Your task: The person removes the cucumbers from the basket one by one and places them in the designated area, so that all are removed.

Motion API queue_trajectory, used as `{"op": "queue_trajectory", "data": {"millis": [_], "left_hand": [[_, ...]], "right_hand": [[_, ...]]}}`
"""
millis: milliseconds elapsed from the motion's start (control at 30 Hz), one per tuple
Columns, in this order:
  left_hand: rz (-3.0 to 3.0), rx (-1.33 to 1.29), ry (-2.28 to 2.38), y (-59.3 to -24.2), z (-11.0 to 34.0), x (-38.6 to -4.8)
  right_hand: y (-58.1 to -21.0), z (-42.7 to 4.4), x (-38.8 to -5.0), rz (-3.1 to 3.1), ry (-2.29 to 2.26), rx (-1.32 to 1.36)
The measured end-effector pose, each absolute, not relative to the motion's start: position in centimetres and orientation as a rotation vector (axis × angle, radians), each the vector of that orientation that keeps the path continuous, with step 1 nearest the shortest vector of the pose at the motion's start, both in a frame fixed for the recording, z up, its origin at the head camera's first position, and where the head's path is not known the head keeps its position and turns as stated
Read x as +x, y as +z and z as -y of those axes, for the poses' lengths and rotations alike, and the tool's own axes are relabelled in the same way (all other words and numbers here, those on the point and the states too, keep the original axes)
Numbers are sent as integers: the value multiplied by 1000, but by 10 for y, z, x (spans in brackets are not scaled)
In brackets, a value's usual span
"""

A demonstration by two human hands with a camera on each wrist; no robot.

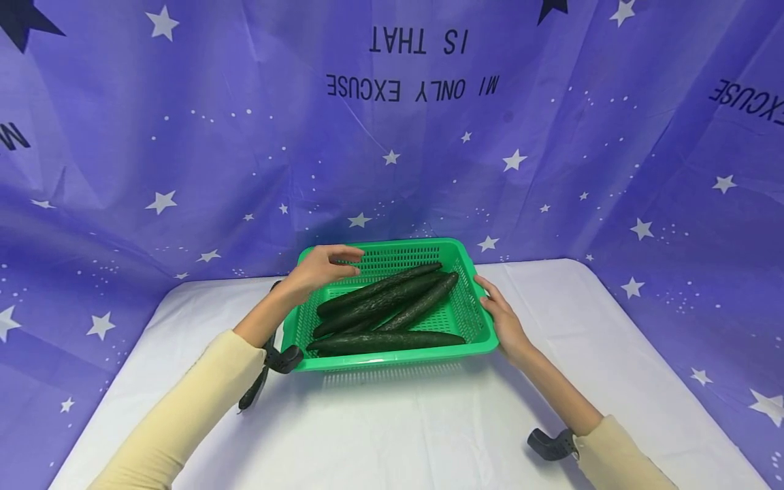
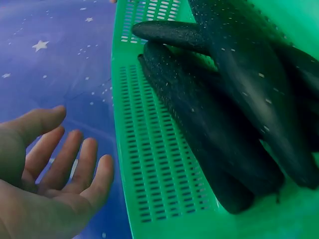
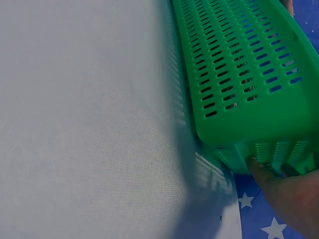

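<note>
White table [image 1: 441, 422]: extended in front of and to both sides of the green basket [image 1: 392, 357].
Right wrist mount [image 1: 551, 446]: sat at the cuff of the cream sleeve [image 1: 618, 456], well apart from the basket.
Loose cucumber [image 1: 252, 391]: lay outside the basket, at its left, mostly hidden by the left wrist.
Front cucumber [image 1: 388, 341]: lay inside the basket along the near wall.
Green basket: held at least four cucumbers; its slotted plastic was judged light and fairly stiff, with some flex under load. Recommended hold: both end rims, one hand each, since the contents probably made up most of the weight.
Right hand [image 1: 505, 323]: touched the basket's right end, fingertips against the outer wall; whether it gripped the rim or only braced it could not be told.
Slanting cucumbers [image 1: 386, 296]: lay behind the front one, overlapping, all within the basket. Handling estimate: firm, moderately heavy, slightly slippery on the skin, liable to snap if bent. Recommended hold: around the thick middle, not by the thin tips.
Left hand [image 1: 318, 269]: hung over the basket's left end, released, fingers loosely extended, apart from the cucumbers.
Purple backdrop [image 1: 429, 184]: rose behind the table, printed with stars and lettering.
</note>
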State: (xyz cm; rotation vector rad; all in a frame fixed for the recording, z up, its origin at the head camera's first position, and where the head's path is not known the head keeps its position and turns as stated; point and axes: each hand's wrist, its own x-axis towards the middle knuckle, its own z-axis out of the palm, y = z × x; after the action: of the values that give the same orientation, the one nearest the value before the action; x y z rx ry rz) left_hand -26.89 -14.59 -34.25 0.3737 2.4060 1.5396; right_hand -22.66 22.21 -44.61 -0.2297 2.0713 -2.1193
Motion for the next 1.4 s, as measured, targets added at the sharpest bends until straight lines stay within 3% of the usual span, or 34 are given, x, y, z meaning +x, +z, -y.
{"op": "queue_trajectory", "data": {"millis": [500, 1400], "left_hand": [[-2237, 404, 1351, -363, 92, -293], [-2210, 342, 1103, -392, 80, -318]], "right_hand": [[-447, -223, -226, -2064, -2132, -233], [-448, -222, -227, -2037, -2154, -229]]}}
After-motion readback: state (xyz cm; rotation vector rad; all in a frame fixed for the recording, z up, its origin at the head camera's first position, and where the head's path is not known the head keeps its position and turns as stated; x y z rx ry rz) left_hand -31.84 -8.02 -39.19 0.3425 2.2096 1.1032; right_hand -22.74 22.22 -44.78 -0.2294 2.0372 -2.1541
